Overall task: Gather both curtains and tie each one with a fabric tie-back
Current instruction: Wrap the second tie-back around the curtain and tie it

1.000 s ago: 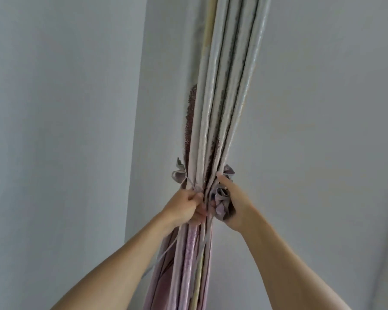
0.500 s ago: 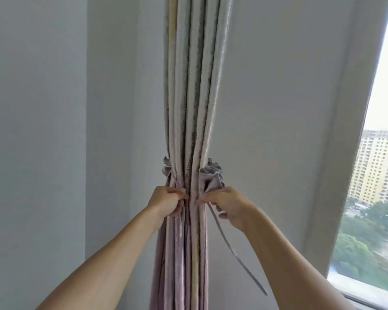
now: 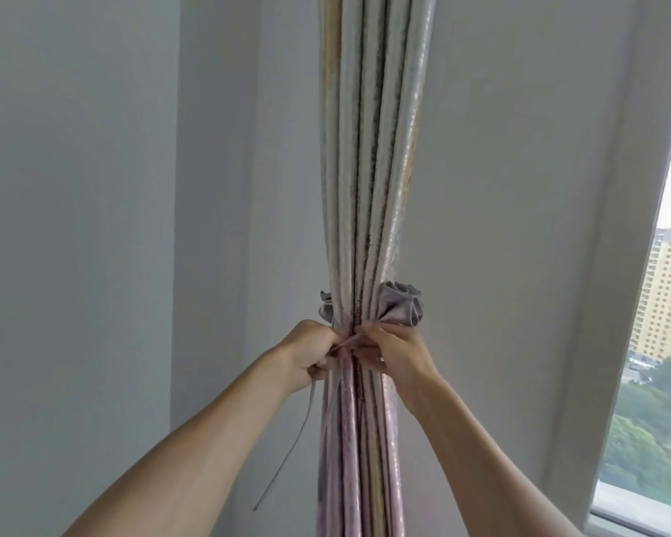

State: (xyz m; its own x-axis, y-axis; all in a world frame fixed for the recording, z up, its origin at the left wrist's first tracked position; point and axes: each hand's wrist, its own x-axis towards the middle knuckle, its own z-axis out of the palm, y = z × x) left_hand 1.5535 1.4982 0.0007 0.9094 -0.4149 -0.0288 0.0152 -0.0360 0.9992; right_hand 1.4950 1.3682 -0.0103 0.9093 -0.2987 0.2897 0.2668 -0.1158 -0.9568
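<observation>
Head view, looking up along a curtain (image 3: 369, 168) gathered into a tight column of long rounded pleats against a pale grey wall (image 3: 94, 188). The cloth has a faint sheen, creamy white with dark speckled lines in the folds up top, turning to soft pink lower down.

Round its narrowest part sits the fabric tie-back (image 3: 398, 306), a grey-lilac band ruffled into a rosette-like bunch on the right of the pleats, with a smaller ruffle showing at the left edge. The left hand (image 3: 310, 352) is curled into a fist at the left side of the bundle, fingers closed on a thin cord (image 3: 287, 455) of the tie-back, whose flat grey tail hangs loose below the fist, slanting down and to the left, clear of the curtain. The right hand (image 3: 398, 352) is pressed to the front of the pleats just under the ruffle, thumb and fingers pinched together on a short strand that crosses the pleats between both hands.

Off to the right is a white window frame (image 3: 613, 265), with a yellow tower block (image 3: 667, 296) and green treetops beyond the glass.
</observation>
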